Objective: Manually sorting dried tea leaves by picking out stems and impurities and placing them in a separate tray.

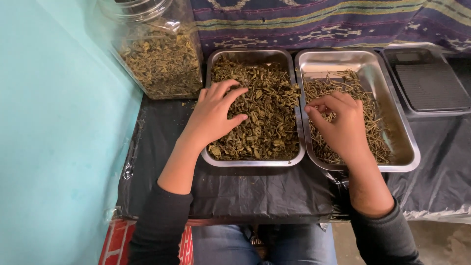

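Dried leaves (265, 110) are pressed by the left hand (213, 115); at three o'clock, stems (365, 110) are pinched by the right hand (341, 125).

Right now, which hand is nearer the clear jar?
Left. The left hand rests on the dried leaves in the left tray, just right of the jar; the right hand is over the right tray.

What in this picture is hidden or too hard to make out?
- Right hand fingertips: curled toward the stems tray; whether they pinch a stem is unclear.
- Leaf tray: its bottom is buried under dried leaves.
- Plastic jar: top cut off by the frame edge.
- Scale: display too small to make out.
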